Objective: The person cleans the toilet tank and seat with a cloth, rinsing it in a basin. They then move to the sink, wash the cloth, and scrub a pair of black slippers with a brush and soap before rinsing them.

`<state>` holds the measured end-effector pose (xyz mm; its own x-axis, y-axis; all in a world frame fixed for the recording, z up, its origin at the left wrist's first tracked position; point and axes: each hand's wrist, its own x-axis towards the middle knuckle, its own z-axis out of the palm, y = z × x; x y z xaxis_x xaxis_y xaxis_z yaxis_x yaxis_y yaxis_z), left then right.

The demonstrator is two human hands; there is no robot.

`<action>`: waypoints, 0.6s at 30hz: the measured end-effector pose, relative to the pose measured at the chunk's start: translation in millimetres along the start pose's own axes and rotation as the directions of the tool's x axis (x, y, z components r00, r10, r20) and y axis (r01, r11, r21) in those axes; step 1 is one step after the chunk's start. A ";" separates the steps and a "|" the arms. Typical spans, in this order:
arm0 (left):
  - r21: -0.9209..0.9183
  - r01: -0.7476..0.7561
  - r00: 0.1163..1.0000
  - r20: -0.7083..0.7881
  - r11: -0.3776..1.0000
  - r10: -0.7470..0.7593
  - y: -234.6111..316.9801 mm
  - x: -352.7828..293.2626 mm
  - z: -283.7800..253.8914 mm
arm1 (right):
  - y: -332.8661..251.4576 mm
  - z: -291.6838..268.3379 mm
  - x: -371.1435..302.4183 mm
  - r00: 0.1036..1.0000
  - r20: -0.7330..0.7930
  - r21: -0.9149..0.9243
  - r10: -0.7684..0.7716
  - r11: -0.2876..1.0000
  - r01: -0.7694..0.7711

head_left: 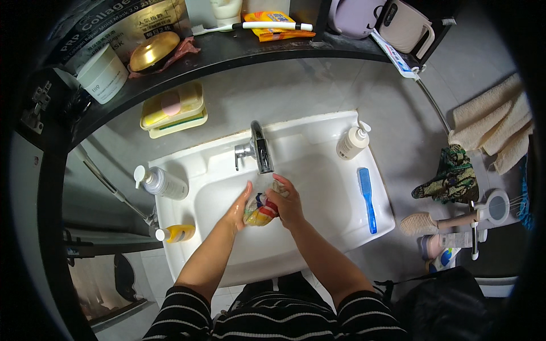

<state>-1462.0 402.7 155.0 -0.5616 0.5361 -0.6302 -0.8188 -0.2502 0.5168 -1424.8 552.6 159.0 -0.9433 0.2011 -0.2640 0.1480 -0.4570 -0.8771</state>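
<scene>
Where the broad white ceramic washbasin [318, 207] spreads below my forearms, a curved chrome faucet [261, 149] stands at its back edge, spout toward me. Slim blue plastic brush [368, 202] on the right side of the basin. Next down in size: my bare left hand [240, 213] and bare right hand [288, 204], facing each other over the bowl. Smallest, between them: a crumpled white cloth bundle with red, yellow and blue patches [260, 211], just below the spout. Handling, my estimate: soft, limp, light when dry, heavier and slippery if soaked; not fragile. Best hold: the gathered folds, both sides. Right fingers curl closed on its upper right; left palm sits against its left edge, those fingers largely hidden, so I cannot tell how tightly they close.
</scene>
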 end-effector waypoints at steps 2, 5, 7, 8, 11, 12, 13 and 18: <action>-0.106 0.170 0.929 0.348 0.980 -0.123 -15.4 -12.8 -8.9 | -7.7 -0.3 -2.3 0.992 0.124 -0.039 -0.003 0.999 0.008; 0.064 0.170 0.880 0.438 0.983 -0.180 -20.0 -17.0 -8.3 | -14.4 -4.7 0.6 0.989 0.147 -0.156 0.013 0.988 0.010; 0.227 0.118 0.948 0.264 0.967 -0.178 -9.6 -31.0 19.8 | -20.1 -8.2 3.4 0.990 0.135 -0.284 0.051 0.959 -0.011; 0.369 0.124 0.965 0.173 0.921 -0.199 -8.7 -26.6 27.2 | -20.9 -7.4 5.3 0.996 0.093 -0.380 -0.004 0.924 0.039; 0.680 0.137 0.990 -0.061 0.720 -0.131 -5.4 -23.7 47.0 | -23.1 0.4 7.6 0.984 0.025 -0.594 -0.178 0.789 0.158; 0.735 0.118 0.993 -0.098 0.668 -0.068 -3.9 -26.7 56.4 | -22.8 1.7 7.9 0.973 0.023 -0.625 -0.230 0.756 0.194; 0.785 0.104 0.992 -0.129 0.610 -0.003 -4.3 -28.2 62.3 | -22.3 2.0 7.7 0.959 0.022 -0.656 -0.282 0.720 0.227; 0.964 0.091 0.977 -0.135 0.249 0.167 -16.2 -13.9 63.3 | -11.5 -5.8 7.8 0.949 0.003 -0.790 -0.315 0.582 0.196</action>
<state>-1433.4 450.3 192.1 -0.7011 0.3732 -0.6076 -0.1393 0.7640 0.6301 -1432.1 564.4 164.7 -0.9429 0.3319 0.0270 0.1360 0.4577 -0.8787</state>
